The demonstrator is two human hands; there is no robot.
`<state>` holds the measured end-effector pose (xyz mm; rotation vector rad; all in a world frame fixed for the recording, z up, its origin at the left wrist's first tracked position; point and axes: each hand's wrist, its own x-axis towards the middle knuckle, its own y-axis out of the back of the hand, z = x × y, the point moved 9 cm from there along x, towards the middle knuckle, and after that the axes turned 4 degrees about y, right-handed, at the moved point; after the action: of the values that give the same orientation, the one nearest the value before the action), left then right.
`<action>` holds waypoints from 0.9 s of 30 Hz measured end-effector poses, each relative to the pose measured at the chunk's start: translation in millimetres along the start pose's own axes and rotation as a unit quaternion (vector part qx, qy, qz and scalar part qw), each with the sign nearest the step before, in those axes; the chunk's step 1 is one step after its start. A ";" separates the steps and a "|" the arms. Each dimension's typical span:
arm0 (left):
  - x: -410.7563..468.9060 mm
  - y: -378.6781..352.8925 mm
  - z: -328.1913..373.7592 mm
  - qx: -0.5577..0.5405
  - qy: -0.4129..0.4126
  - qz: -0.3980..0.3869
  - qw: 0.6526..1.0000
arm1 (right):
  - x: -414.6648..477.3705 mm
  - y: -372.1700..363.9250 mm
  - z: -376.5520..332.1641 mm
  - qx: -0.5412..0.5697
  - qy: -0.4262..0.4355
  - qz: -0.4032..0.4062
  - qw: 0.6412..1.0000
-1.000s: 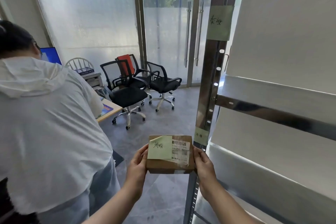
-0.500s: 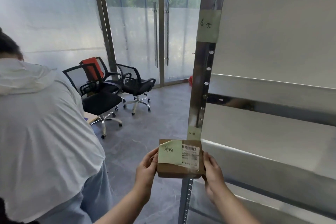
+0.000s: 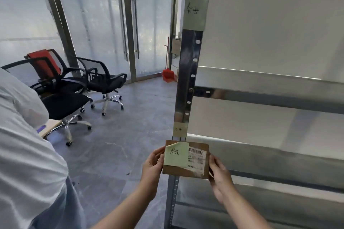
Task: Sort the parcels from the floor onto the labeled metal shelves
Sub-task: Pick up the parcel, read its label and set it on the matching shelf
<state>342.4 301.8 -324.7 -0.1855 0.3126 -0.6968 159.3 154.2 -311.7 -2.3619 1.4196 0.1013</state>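
I hold a small brown cardboard parcel [image 3: 186, 171] with a handwritten green note and a white barcode label on top. My left hand [image 3: 152, 167] grips its left edge, my right hand [image 3: 219, 174] its right edge. The parcel hangs in front of the shelf's metal upright [image 3: 188, 80], just below a small green label [image 3: 180, 129] stuck on that post. A larger green label [image 3: 194, 11] sits higher on the post. Bare metal shelves [image 3: 270, 98] run to the right, one at parcel height [image 3: 260, 156].
A person in a white top [image 3: 24, 145] bends over close at my left. Black office chairs [image 3: 74, 87] stand on the grey floor before glass doors [image 3: 128, 24]. A red dustpan [image 3: 168, 74] leans by the door. A wooden table corner [image 3: 49, 126] shows behind the person.
My view has swung right and closer to the shelf. The parcel, held in both hands throughout, now sits right under the small label on the post.
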 end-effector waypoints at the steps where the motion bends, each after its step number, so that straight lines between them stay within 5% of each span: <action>1: 2.4 -1.1 -0.8 -0.001 0.001 -0.004 1.000 | 0.9 1.5 1.5 0.003 -0.002 0.004 1.000; 27: 24.7 -14.4 -41.5 -0.026 0.049 -0.043 0.998 | 16.9 30.1 12.5 0.000 -0.001 0.068 0.998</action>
<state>337.4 272.2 -365.1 -0.2154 0.4192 -0.7848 143.1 132.0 -336.1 -2.2624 1.5772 0.1398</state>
